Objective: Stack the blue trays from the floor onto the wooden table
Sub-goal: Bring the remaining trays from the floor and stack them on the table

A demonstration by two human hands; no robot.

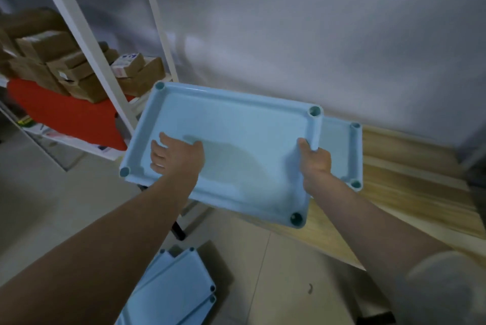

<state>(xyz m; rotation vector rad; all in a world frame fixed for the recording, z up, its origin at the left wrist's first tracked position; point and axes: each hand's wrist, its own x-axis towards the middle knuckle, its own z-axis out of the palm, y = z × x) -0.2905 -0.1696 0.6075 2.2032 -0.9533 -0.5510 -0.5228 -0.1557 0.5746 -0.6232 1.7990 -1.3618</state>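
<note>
We are holding the blue tray (236, 145) with both hands, left hand (176, 153) and right hand (314, 159) gripping its sides, just above the tray on the table (339, 151), and we are keeping it flat so the corners match

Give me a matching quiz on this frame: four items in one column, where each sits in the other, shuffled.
Items:
1. carried blue tray
2. second blue tray
3. blue tray stack
4. cardboard boxes

Places:
A. on the floor
B. on the white shelf unit
C. held in both hands, left hand and right hand
D. lying on the wooden table

Pairs: 1-C, 2-D, 3-A, 4-B
</note>
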